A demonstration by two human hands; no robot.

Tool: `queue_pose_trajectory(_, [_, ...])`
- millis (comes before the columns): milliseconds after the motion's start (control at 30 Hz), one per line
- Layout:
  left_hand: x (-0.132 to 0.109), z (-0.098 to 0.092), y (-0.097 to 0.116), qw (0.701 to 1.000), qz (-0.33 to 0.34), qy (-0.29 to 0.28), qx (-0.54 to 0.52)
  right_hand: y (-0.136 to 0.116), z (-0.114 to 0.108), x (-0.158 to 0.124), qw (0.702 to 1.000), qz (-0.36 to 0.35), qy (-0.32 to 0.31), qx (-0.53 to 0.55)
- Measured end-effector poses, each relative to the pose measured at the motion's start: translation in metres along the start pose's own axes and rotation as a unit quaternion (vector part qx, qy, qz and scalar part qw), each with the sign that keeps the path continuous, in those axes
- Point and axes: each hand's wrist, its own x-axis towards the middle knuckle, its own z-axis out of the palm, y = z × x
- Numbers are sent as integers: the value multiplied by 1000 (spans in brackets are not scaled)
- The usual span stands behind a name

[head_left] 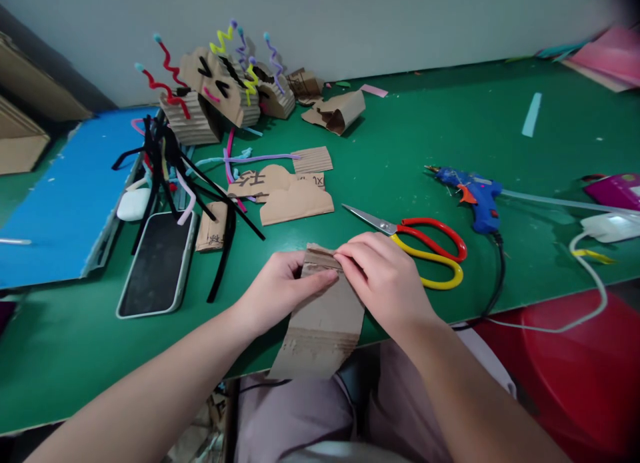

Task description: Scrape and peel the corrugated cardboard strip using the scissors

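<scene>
A strip of brown cardboard (327, 310) lies at the table's front edge, its near end hanging over toward my lap. Part of its paper face is peeled, and ridges show across it. My left hand (287, 286) grips its far left side, thumb on top and fingers underneath. At the far right corner, my right hand (387, 280) pinches the cardboard between thumb and forefinger. Just beyond my right hand are scissors (405, 233) with red and yellow handles. Cloud-shaped cardboard pieces (297, 203) lie farther off, with a small folded cardboard piece (213, 226) to the left.
A blue glue gun (473, 190) with its cord lies at right. To the left are a phone (159, 263), a white case (134, 204) and black pipe cleaners (163, 156). Decorated cardboard figures (213, 93) stand against the wall. A red stool (585, 363) is below the table.
</scene>
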Motion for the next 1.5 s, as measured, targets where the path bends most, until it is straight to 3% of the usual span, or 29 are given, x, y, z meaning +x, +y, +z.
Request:
queue_pose_trajectory(133, [0, -1, 0, 1000, 0, 0, -3, -1, -1, 0, 1000, -4, -22, 4])
queue_pose_trajectory(333, [-1, -1, 0, 1000, 2, 2, 2, -2, -3, 3, 995, 62, -64, 54])
queue_pose_trajectory(567, [-1, -3, 3, 999, -22, 22, -43, 3, -9, 2, 988, 79, -29, 126])
queue_pose_trajectory(800, [-1, -4, 4, 998, -9, 40, -45, 7, -11, 1, 993, 59, 3, 98])
queue_pose_trajectory(1133, [-2, -2, 4, 999, 8, 43, -6, 5, -8, 2, 999, 22, -27, 28])
queue_pose_trajectory(1333, [-3, -2, 4, 999, 11, 40, 9, 3, -9, 4, 993, 68, -74, 53])
queue_pose_trajectory(1500, [-3, -2, 4, 999, 6, 32, 8, 4, -9, 3, 988, 110, -79, 78])
